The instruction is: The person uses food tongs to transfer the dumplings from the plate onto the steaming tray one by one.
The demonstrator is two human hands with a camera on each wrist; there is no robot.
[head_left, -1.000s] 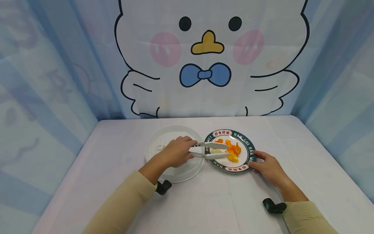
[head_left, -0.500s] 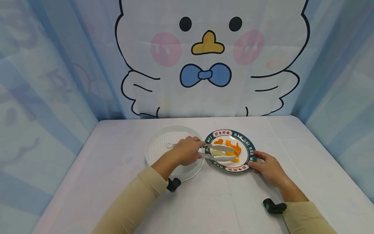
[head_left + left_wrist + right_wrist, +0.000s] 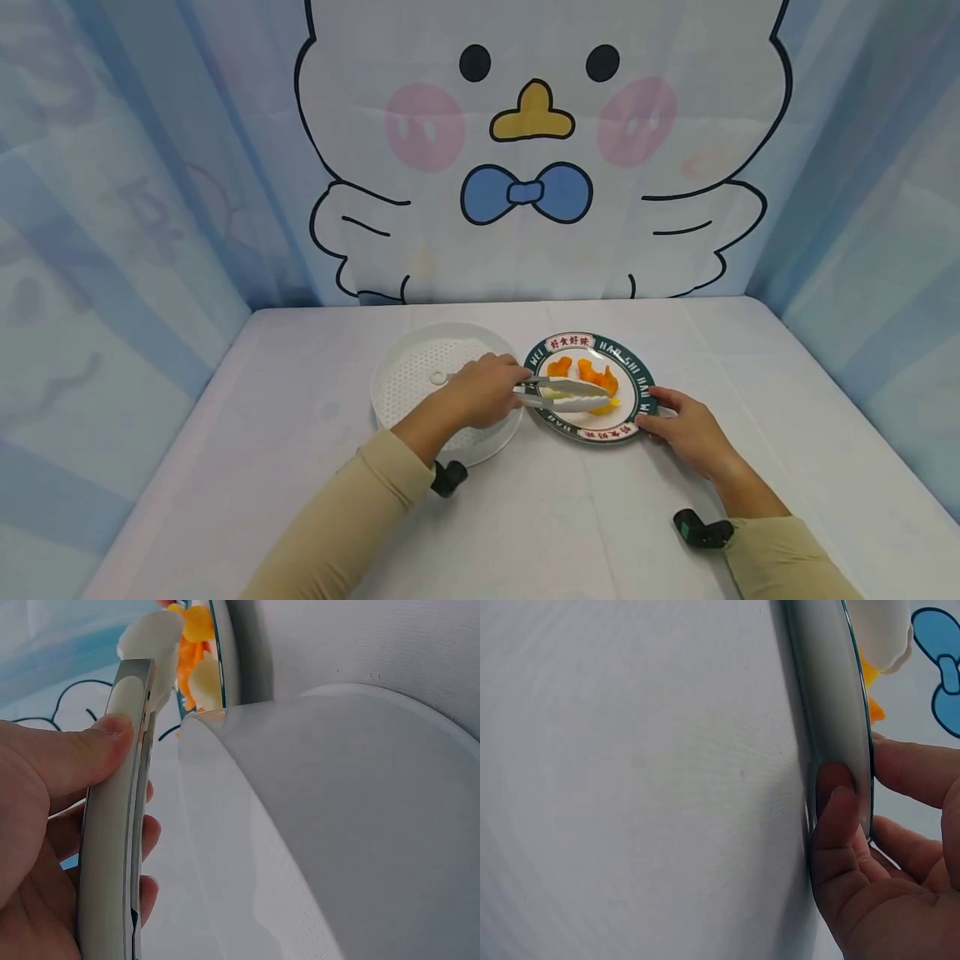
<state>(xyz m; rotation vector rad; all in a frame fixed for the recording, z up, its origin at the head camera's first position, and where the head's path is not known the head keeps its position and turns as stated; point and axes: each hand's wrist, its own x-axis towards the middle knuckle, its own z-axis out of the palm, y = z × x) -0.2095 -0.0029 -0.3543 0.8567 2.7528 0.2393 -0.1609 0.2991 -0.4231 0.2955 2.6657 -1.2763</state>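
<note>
My left hand (image 3: 487,392) grips a pair of tongs (image 3: 112,825), thumb along one arm and fingers round the other side. The white tong tips reach over a round plate (image 3: 639,375) with a green lettered rim, a narrow gap between them. A pale yellowish piece (image 3: 206,682) shows at the tips in the left wrist view. Several orange and yellow pieces (image 3: 596,377) lie on the plate behind and beside the tongs. At the plate's right side, my right hand (image 3: 690,429) pinches the rim between thumb and fingers.
A round white tray (image 3: 401,371) with a perforated floor stands left of the plate, partly under my left hand and forearm. Both sit on a white-covered table (image 3: 315,467). A printed curtain (image 3: 525,258) rises along the back edge.
My left hand has moved right, bringing the tongs further over the plate. The tong arms have come closer together around the pale piece. My right hand stays on the rim.
</note>
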